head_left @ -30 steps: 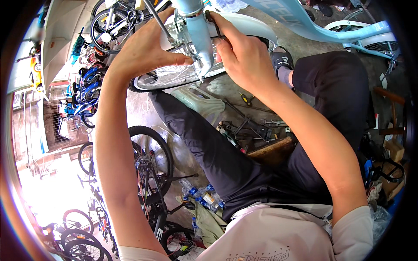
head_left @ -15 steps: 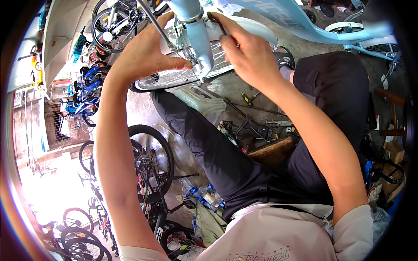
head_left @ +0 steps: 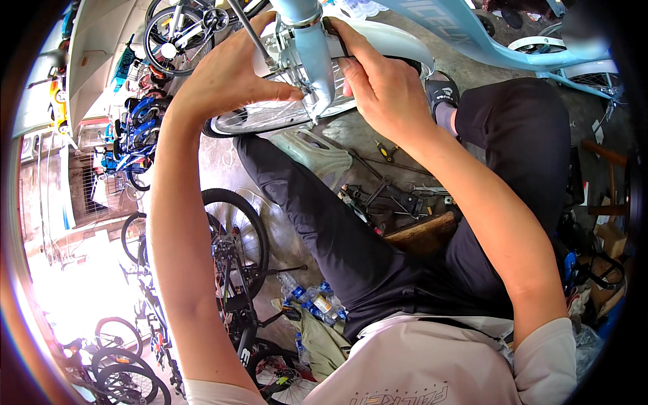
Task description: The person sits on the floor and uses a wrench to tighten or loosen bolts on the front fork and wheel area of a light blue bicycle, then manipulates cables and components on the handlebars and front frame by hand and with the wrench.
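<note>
Bicycle fork [head_left: 316, 64], pale blue, 12 o'clock. Frame tube [head_left: 466, 35], lettered, 1 o'clock. Left hand [head_left: 219, 77]: thumb spread wide at brake caliper [head_left: 287, 55], fingertips hidden, grip unclear. Right hand [head_left: 390, 88]: closed around slim dark tool [head_left: 329, 25]. T-shirt [head_left: 432, 358], lettered, 5 o'clock.

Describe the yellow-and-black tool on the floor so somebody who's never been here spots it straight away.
Find the two dark-trousered legs, spread apart, and look at the floor between them. The tool lies right of a pale plastic piece, near the right forearm. Its bright yellow sets it apart from the dark and grey pieces below it.
</note>
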{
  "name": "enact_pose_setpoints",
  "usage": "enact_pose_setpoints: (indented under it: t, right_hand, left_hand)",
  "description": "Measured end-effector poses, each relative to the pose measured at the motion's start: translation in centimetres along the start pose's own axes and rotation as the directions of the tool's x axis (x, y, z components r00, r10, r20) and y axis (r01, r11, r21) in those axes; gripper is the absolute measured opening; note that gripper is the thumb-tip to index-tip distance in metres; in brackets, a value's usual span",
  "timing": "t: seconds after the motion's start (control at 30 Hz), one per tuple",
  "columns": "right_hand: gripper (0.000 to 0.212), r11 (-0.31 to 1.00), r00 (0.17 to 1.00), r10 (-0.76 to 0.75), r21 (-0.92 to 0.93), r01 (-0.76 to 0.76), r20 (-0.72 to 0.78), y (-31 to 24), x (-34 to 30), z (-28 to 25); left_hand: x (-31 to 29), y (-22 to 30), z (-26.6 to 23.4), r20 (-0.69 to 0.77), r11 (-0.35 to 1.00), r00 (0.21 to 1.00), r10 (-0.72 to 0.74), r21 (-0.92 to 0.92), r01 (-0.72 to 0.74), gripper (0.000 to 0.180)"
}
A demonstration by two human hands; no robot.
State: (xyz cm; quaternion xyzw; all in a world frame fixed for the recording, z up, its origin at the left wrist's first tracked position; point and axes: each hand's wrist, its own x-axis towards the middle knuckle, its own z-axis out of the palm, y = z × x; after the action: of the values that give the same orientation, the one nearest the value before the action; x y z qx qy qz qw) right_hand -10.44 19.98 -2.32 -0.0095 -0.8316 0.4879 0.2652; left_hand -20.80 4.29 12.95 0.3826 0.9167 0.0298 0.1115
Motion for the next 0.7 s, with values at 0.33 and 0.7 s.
enact_pose_setpoints:
  t: [0.33, 0.7]
  right_hand:
    - [0.047, 1.000, 1.000, -0.013, -0.003, 0.013, 0.010, -0.1, 0.0, 0.0]
    - [0.030, 0.885, 0.971, 0.180, 0.406, -0.229, 0.155, -2.2, 1.5, -2.0]
  left_hand:
    - [-0.1, -1.1, 0.4, -0.003, 0.999, 1.000, -0.016, 0.041, 0.016, 0.103]
    - [0.2, -1.0, 0.3, 0.029, 1.000, 1.000, -0.006, -0.007, 0.006, 0.107]
